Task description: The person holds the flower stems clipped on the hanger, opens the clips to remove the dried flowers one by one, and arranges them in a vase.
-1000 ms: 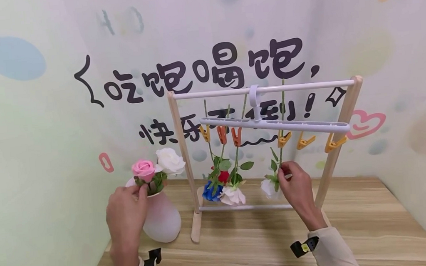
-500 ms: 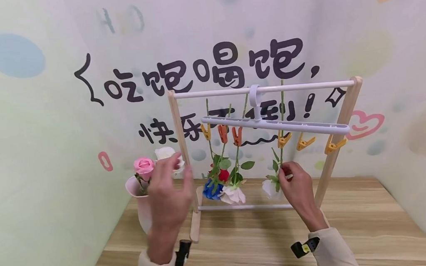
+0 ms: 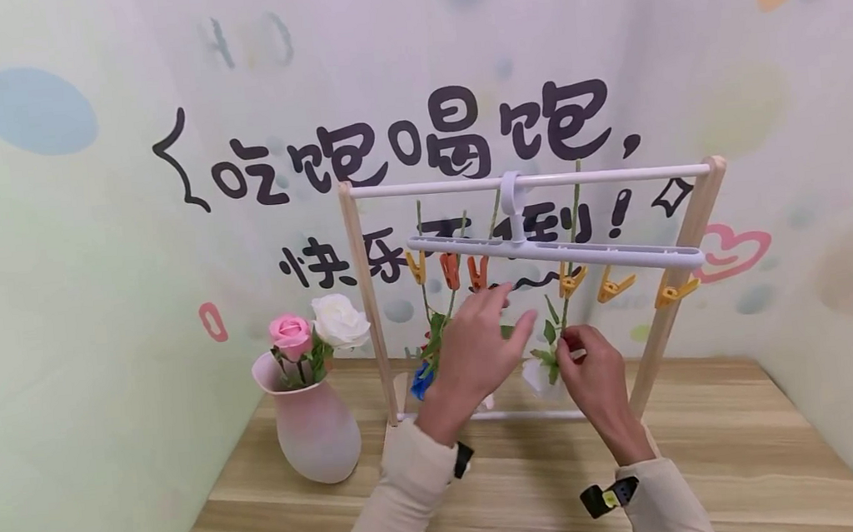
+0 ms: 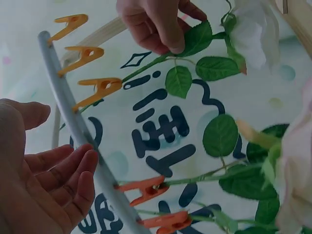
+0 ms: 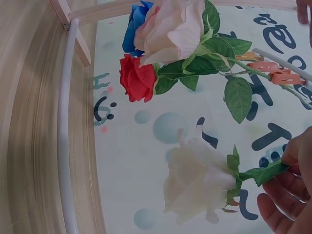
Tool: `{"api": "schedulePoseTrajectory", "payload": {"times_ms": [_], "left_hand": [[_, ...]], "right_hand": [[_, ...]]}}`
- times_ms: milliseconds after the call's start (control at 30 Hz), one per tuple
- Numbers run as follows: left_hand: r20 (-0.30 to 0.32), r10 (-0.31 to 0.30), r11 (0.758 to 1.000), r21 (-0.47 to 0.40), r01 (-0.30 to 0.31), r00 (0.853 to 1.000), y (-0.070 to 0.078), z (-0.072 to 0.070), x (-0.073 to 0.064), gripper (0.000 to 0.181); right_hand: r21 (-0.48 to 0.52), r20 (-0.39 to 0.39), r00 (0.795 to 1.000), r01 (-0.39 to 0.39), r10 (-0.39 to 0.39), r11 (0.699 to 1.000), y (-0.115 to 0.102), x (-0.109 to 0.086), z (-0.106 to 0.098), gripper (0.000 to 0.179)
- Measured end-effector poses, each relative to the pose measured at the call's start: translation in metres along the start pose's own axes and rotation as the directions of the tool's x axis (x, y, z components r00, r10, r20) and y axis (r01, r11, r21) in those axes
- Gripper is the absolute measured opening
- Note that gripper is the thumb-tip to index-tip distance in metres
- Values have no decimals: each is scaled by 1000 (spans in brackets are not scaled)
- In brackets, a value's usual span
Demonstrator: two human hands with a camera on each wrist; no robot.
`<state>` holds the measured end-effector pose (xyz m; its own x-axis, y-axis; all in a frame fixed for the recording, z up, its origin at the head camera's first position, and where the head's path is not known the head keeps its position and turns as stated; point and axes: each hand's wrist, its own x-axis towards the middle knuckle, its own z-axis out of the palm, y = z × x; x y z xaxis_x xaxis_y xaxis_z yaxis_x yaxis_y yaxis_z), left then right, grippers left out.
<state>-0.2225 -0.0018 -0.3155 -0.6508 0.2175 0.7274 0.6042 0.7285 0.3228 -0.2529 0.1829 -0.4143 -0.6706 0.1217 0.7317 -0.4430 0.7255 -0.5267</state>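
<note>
Below the right half of the hanger [image 3: 621,256], a white rose [image 5: 200,180] is hung bloom-down, its stem [image 3: 577,204] apparently caught in the yellow clip [image 3: 571,281] nearest the hanger's middle and its tip carried up past the hanger. Just above the bloom, and well below the hanger, the stem is pinched between the thumb and fingers of the right hand [image 3: 593,370], with a green leaf [image 5: 265,171] partly under the grip. The left hand [image 3: 478,345] is seen in front of the hanger's left half, its thumb and fingers spread apart and nothing held; whether the hanger is touched by it cannot be told.

The rose is judged to be artificial and light, with a thin, fairly stiff stem by which it is best taken, between hanger and bloom, as is done here. The petals look soft and easily creased, so pressure on them is best avoided. Little slipping is expected along the stem, though leaves could be bent or the hanger tipped by a hard pull.
</note>
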Motion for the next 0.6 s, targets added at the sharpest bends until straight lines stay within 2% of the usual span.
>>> {"api": "schedulePoseTrajectory", "payload": {"times_ms": [100, 233, 467, 600], "left_hand": [[51, -38, 999, 16, 38, 998, 10, 19, 13, 46], [70, -76, 996, 45, 73, 995, 21, 38, 29, 51], [1, -94, 995, 33, 94, 996, 29, 54, 45, 37], [-23, -89, 994, 66, 90, 996, 31, 58, 48, 40]], "right_hand": [[4, 4, 1000, -9, 8, 1000, 1, 0, -1, 8], [14, 6, 1000, -10, 10, 1000, 0, -1, -1, 8], [25, 6, 1000, 6, -6, 1000, -1, -1, -2, 8], [23, 14, 1000, 9, -9, 1000, -1, -1, -3, 9]]}}
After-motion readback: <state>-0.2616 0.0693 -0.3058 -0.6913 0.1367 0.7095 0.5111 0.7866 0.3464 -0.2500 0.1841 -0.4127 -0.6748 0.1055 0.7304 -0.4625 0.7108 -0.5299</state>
